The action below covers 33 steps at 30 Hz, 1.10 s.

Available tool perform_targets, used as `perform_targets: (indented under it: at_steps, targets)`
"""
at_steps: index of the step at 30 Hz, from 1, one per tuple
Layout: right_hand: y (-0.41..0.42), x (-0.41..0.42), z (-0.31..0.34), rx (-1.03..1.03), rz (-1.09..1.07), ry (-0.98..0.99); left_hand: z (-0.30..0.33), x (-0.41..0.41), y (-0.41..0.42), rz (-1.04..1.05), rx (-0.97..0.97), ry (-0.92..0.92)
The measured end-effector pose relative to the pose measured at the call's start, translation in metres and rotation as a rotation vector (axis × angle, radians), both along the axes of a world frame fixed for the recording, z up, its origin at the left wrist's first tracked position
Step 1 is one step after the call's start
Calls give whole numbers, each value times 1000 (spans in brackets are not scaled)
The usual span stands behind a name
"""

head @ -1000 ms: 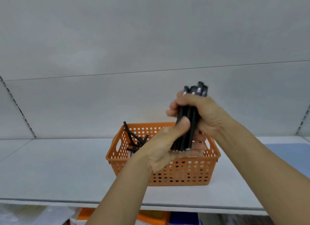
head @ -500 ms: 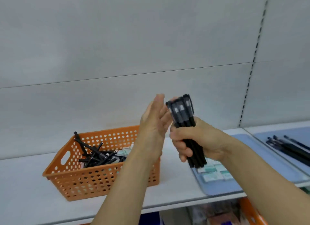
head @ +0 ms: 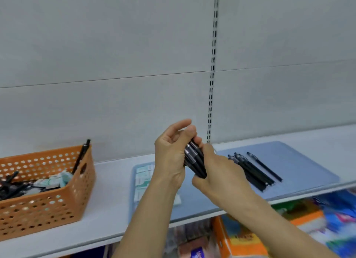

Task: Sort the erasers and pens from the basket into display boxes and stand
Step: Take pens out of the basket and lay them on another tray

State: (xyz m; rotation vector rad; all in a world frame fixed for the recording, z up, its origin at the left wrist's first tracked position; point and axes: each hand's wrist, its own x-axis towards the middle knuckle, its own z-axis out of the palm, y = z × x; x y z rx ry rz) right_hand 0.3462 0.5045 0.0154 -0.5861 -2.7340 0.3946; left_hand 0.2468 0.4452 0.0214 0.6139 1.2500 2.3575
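Note:
A bundle of black pens (head: pixel 195 162) is held between both hands above the shelf. My right hand (head: pixel 217 173) grips its lower end, and my left hand (head: pixel 171 155) closes around its upper part. The orange perforated basket (head: pixel 57 203) stands at the left, with black pens (head: pixel 11 186) and pale green erasers (head: pixel 55 180) inside; one pen (head: pixel 81 156) leans against its far corner. A blue tray (head: pixel 300 167) at the right holds several black pens (head: pixel 250 171) laid side by side. Another blue tray (head: pixel 133 180) behind my left forearm holds erasers (head: pixel 142 176).
The white shelf (head: pixel 111 180) runs across the view, with a grey back wall and a slotted upright (head: pixel 212 84) behind. Colourful packaged goods (head: pixel 240 236) lie on the shelf below, blurred.
The view has swung right, so the basket now sits at the far left and both trays show. My left hand, open half a second ago, has closed on the pen bundle.

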Motion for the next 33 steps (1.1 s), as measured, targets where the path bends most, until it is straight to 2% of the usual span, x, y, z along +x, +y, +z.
perform_targets:
  at_steps: [2,4,6,8,11,15,23,27,33]
  targets:
    - [28,17,-10,-52,30,-36,-11,18,24,-10,-8,-23]
    - [65,33,-17,-176,29,-74,-25,35,52,-25,-150,60]
    - [109,46,-26,-290,-45,-45,-45,50,81,-34,-429,279]
    - [160,53,-37,-343,-168,20,-66,60,105,-68,-679,585]
    - [226,53,-55,-365,-330,-21,-95,63,134,-114,-1001,1030]
    - [261,41,-74,-283,-373,-182,-115,59,157,-218,-1204,1302]
    - [254,29,-89,-79,-350,-297,-130,47,158,-197,-1190,1386]
    - [242,40,-102,107,-418,-306,-130,48,156,-200,-1207,1377]
    - [224,48,-118,-27,-322,-207,-129,48,156,-210,-1237,1368]
